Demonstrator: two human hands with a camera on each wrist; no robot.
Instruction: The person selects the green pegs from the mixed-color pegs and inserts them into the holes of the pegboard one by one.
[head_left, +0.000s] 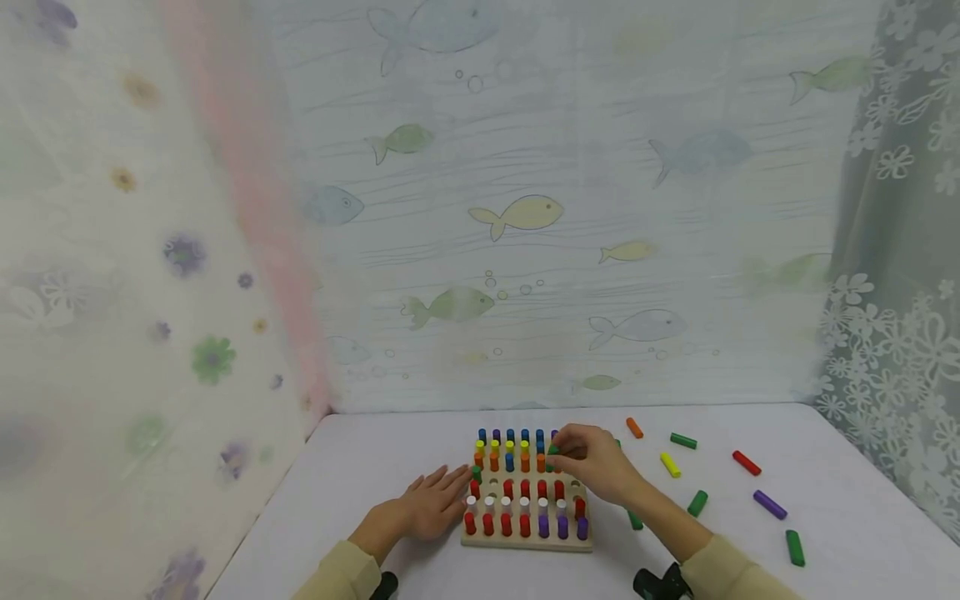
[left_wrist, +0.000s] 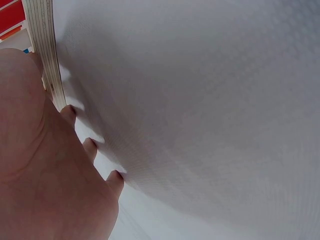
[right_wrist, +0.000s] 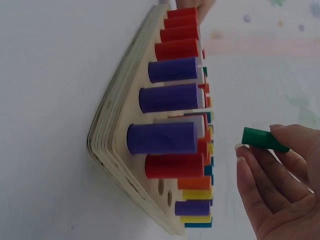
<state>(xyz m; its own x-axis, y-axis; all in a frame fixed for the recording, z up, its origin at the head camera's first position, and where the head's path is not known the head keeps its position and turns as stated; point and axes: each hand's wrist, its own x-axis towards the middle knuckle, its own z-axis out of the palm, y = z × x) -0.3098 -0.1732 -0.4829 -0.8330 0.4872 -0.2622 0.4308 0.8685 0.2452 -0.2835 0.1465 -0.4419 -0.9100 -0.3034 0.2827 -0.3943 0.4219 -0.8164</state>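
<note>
Green peg is sitting pinched between your right hand's fingertips, hovering just above the wooden pegboard near its right side, over the rows that are showing empty holes. Its long axis is pointing down toward the board face, lower end free. Your left hand is lying flat, fingers straight and slightly spread, touching the board's left edge, so your right is the nearer one.

Head view high, facing forward-down over table. Left wrist very close, skimming tabletop. Right wrist close, sideways. All three share pegboard.
</note>
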